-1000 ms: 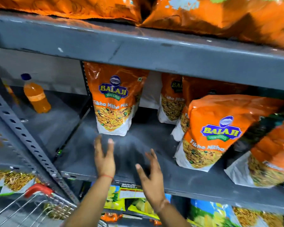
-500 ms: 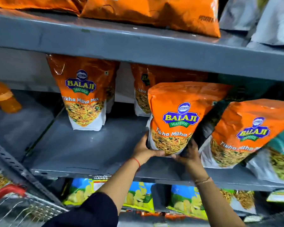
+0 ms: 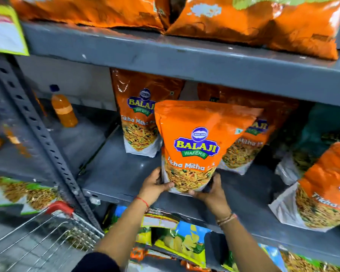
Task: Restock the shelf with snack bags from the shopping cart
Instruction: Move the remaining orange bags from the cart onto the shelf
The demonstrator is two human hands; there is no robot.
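Note:
An orange Balaji Tikha Mitha snack bag stands upright on the grey middle shelf. My left hand grips its lower left corner and my right hand grips its lower right corner. Behind it on the left stands another orange bag, and one more is partly hidden behind it on the right. The wire shopping cart with a red handle sits at the lower left.
A further orange bag leans at the right of the shelf. An orange drink bottle stands in the left bay past a perforated upright. Orange bags fill the top shelf; yellow and blue packets lie below.
My hands went from empty to holding the front bag by its bottom corners. The bag has moved left along the shelf, closer to the left standing bag.

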